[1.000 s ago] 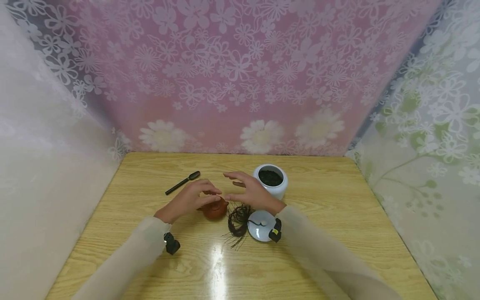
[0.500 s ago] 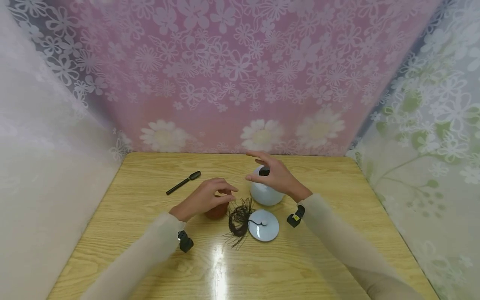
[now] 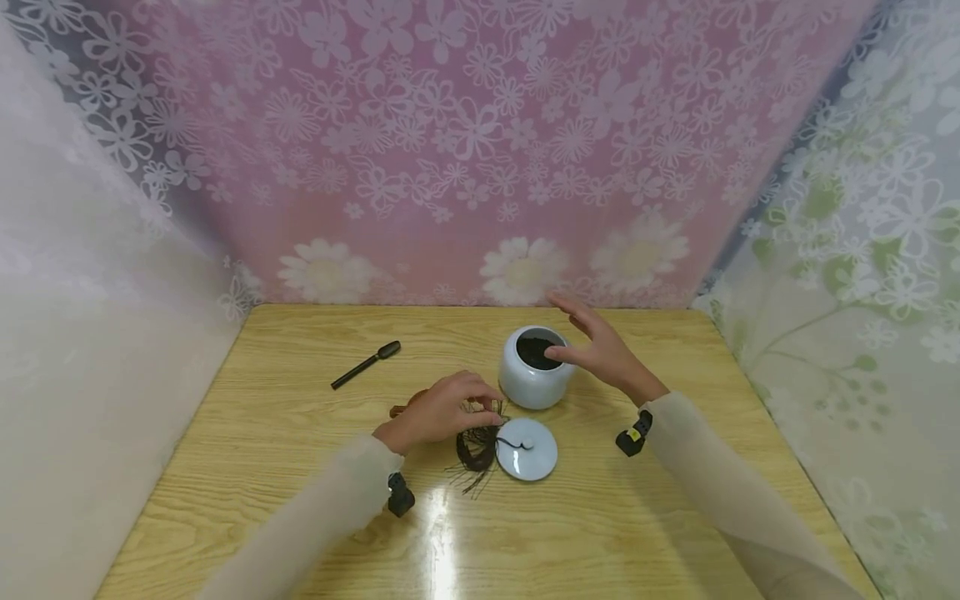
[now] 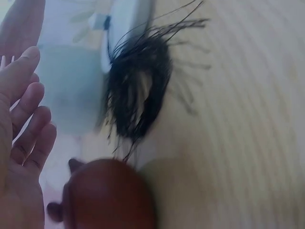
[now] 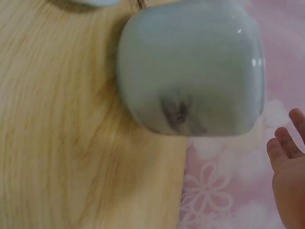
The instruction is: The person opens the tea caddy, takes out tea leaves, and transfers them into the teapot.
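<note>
My left hand [image 3: 450, 406] hovers with relaxed fingers over the small brown teapot and a looped bundle of dark fibres [image 3: 472, 460], holding nothing. It hides most of the teapot in the head view; the teapot's round body [image 4: 112, 195] and knob show in the left wrist view. My right hand [image 3: 606, 354], fingers spread, is at the right of the white jar [image 3: 525, 385]. Its thumb overlaps the jar's mouth in the head view. Dark, tea-like leaves [image 3: 534, 350] lie inside the jar. The jar's white lid [image 3: 538, 462] rests on the table beside the fibre bundle, whose cord reaches the lid's knob.
A black scoop [image 3: 365, 365] lies at the back left of the wooden table [image 3: 300, 517]. Flowered pink cloth [image 3: 420, 208] hangs behind the table's far edge, with pale cloths at both sides. Each wrist carries a small black camera.
Both hands have moved right. The left has gone from the teapot toward the fibre bundle and lid; the right has passed over the jar to its right side. The objects stay put.
</note>
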Tool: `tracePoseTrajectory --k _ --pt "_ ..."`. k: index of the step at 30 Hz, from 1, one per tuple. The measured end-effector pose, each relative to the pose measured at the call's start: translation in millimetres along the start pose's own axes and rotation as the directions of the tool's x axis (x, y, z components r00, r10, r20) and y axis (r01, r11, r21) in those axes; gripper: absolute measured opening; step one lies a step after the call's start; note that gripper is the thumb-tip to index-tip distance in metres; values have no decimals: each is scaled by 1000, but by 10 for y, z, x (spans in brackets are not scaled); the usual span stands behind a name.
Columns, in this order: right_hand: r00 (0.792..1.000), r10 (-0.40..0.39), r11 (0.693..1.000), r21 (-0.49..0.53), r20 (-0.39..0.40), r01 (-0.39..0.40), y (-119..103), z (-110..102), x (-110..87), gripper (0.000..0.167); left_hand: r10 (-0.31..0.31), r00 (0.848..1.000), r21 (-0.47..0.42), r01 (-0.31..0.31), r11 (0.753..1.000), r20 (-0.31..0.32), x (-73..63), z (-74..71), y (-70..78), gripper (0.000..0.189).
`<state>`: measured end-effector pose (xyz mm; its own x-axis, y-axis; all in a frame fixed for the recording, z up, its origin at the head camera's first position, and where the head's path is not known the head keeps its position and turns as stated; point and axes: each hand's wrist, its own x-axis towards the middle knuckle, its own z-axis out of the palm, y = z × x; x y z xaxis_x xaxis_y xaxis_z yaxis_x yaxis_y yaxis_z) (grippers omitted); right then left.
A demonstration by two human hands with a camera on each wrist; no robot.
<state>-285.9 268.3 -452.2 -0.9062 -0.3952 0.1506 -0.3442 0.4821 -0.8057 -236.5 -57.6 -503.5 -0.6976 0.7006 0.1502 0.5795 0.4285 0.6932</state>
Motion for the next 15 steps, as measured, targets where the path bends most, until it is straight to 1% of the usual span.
tracePoseTrajectory --k 3,6,9,13,15 --pt "1000 2 1000 18 -3 -2 117 -8 -35 91 2 1000 -1 -2 1000 30 28 95 13 38" --pt "1000 9 1000 29 13 -10 219 -17 -61 94 12 999 7 -13 1000 49 67 179 27 40" --pt "999 22 999 47 42 -24 305 -23 -83 98 13 998 17 -14 1000 54 107 279 15 41" --pt "997 20 996 89 72 -26 396 -11 -109 101 4 998 0 -4 1000 55 138 416 -3 41" --pt "996 19 994 110 83 -28 432 -1 -124 102 12 998 -4 -12 1000 54 148 476 0 40"
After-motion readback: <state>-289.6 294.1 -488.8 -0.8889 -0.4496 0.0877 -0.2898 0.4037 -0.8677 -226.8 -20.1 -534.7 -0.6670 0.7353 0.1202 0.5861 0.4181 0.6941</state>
